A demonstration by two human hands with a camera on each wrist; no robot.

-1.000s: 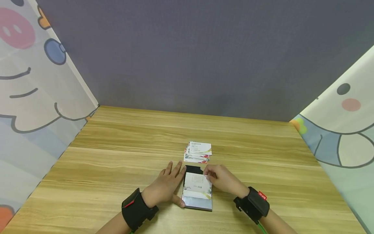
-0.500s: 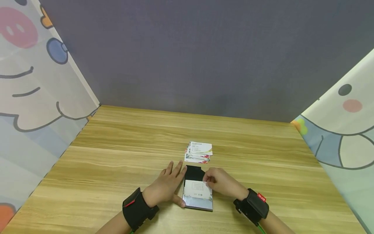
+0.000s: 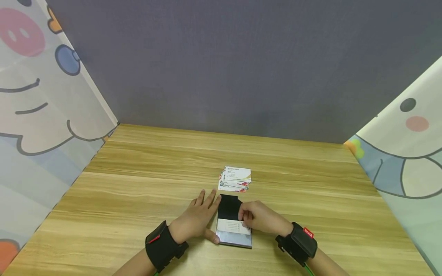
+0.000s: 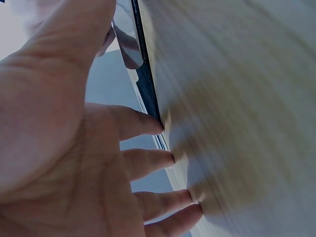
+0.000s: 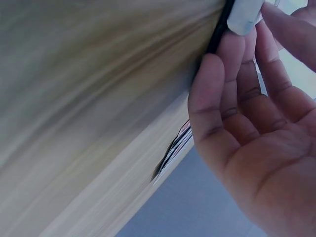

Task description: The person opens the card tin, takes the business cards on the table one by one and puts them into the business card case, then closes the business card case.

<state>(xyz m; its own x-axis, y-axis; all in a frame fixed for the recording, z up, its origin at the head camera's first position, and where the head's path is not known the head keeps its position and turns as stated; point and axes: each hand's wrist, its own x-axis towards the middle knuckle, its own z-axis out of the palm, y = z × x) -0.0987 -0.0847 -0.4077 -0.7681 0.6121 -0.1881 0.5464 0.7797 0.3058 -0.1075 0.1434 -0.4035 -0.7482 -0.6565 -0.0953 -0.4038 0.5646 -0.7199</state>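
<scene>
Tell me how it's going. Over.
Right hand pinches business card, partly inside card holder. Left hand spread along holder's edge. Fanned cards beyond, not blocking.

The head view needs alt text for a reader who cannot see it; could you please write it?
A right hand holds a white card partly tucked into an open black case; the spread left hand rests at the case's left edge. Beyond the case, overlapping printed cards lie on a wooden table before a grey panel.

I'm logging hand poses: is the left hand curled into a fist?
No, the left hand lies with its fingers spread along the black case's left edge.
</scene>
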